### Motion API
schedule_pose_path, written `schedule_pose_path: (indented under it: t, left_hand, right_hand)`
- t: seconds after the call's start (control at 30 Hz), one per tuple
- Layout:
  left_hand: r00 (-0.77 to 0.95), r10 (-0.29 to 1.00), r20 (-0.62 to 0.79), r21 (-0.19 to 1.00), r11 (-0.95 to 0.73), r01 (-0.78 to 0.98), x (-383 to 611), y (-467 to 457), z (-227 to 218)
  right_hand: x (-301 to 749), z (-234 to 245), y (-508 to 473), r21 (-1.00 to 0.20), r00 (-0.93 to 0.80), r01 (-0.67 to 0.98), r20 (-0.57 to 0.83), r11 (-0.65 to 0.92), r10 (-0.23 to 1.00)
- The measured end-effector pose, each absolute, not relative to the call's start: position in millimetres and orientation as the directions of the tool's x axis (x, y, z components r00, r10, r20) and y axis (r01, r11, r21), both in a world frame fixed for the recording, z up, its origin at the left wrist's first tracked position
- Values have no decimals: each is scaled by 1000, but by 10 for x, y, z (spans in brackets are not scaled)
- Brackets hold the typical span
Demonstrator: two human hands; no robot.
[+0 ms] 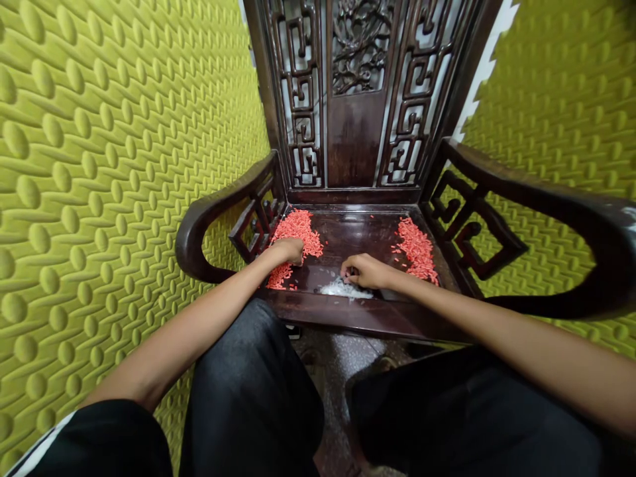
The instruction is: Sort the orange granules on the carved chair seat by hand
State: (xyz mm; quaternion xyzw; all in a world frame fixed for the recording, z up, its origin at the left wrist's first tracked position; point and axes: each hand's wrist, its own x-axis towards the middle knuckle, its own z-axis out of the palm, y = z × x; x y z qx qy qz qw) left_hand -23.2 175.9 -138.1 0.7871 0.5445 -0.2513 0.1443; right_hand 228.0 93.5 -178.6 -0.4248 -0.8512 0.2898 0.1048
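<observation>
Downward from the head camera, two bare forearms reach over black trousers (248,391) to the seat of a dark, glossy wooden armchair (348,232). Two loose heaps of coral-red grains lie on the seat: the left heap (297,232) and the right heap (416,250). Between them, near the front edge, sits one small patch of white grains (342,288).

The left hand (287,252) rests palm down on the left heap, fingers curled into the grains; whether it grips any is impossible to tell. The right hand (360,270) is also palm down, its fingers bunched into a loose pinch at the back of the white patch; anything held there is too small to tell.

The chair has two curved armrests, the left armrest (213,212) and the right armrest (546,199), and one carved back (354,142) with three fretwork panels. On both sides rises an olive-green padded wall (109,199), covered in rows of raised oval bumps. A speckled floor (342,358) shows below.
</observation>
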Motion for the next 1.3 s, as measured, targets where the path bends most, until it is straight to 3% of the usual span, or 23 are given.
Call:
schedule_pose_path:
  t: [0.4, 0.9, 1.3]
  left_hand:
    - [428, 713, -555, 160, -413, 896, -237, 1786, -1496]
    - [463, 708, -533, 193, -431, 882, -180, 1702, -1469]
    - [555, 699, -450, 290, -473, 832, -146, 1656, -1435]
  right_hand:
    - [2170, -1859, 820, -562, -621, 675, -84, 478, 779]
    - [2187, -1763, 862, -625, -569, 668, -78, 405, 818]
    - [2207, -1830, 927, -670, -539, 644, -56, 368, 840]
